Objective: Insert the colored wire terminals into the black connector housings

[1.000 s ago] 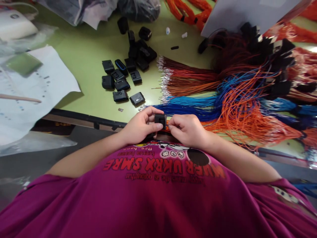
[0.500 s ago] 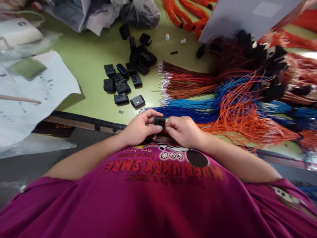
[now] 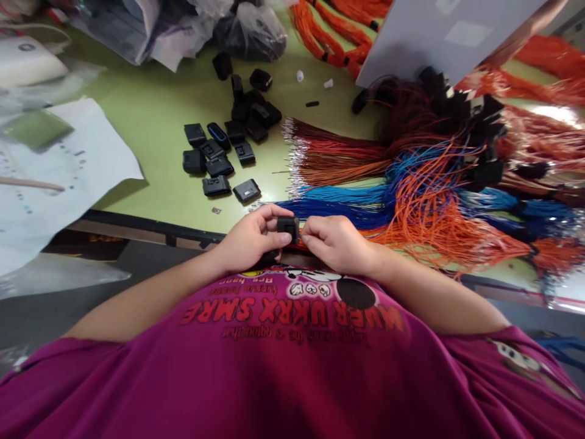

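Observation:
Near the table's front edge, close to my body, my left hand (image 3: 251, 239) pinches a black plastic connector housing (image 3: 287, 227) between thumb and fingers. My right hand (image 3: 337, 242) is closed at the housing's right side, thumb against bent forefinger. Whatever those fingertips hold is too small and hidden to make out. Just beyond the hands lie dark blue wires (image 3: 338, 212), with light blue wires (image 3: 345, 194) and red-brown wires (image 3: 340, 149) farther back, their metal-tipped ends pointing left. A pile of similar black housings (image 3: 218, 166) sits beyond my left hand.
Loose orange wires (image 3: 429, 213) spread to the right. A paper sheet (image 3: 100, 146) overhangs the table's left front edge. Plastic bags (image 3: 251, 30) and a grey-white panel (image 3: 411, 36) stand at the back. Small loose pieces (image 3: 312, 103) lie mid-table.
The whole view has shifted slightly, so the table and its contents appear a little farther left. My hands keep nearly the same pose around the housing, which looks slightly turned.

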Action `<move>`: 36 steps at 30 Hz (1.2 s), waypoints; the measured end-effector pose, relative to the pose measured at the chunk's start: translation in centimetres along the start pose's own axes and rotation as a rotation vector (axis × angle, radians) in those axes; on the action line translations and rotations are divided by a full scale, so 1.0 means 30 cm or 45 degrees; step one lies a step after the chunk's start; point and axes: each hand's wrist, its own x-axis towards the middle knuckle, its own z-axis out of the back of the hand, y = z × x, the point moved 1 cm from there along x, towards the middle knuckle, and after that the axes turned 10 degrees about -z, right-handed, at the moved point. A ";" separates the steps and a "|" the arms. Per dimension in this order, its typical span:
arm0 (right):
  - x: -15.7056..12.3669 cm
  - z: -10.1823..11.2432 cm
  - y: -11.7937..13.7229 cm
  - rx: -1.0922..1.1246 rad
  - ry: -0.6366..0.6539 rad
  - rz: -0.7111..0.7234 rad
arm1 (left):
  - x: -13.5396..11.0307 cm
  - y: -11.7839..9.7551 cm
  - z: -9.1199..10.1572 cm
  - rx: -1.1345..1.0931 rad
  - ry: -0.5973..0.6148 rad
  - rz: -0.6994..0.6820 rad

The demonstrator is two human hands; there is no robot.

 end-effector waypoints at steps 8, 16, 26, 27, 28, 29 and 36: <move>0.060 0.170 -0.123 0.045 0.227 -0.002 | -0.004 -0.005 0.004 0.028 0.042 -0.011; 0.174 0.251 -0.292 -0.891 -0.022 -0.130 | -0.015 -0.047 -0.017 0.158 0.122 0.054; 0.164 0.313 -0.288 -0.552 0.094 -0.068 | 0.036 -0.106 -0.003 0.316 0.067 0.105; 0.161 0.322 -0.291 -0.487 0.139 -0.060 | 0.046 -0.110 -0.002 0.339 0.073 0.104; 0.158 0.331 -0.292 -0.414 0.172 -0.043 | 0.057 -0.115 -0.001 0.365 0.081 0.099; 0.154 0.342 -0.291 -0.335 0.184 -0.023 | 0.070 -0.122 -0.001 0.391 0.091 0.087; 0.138 0.388 -0.178 0.133 0.012 -0.019 | 0.228 -0.201 -0.040 0.394 0.141 -0.060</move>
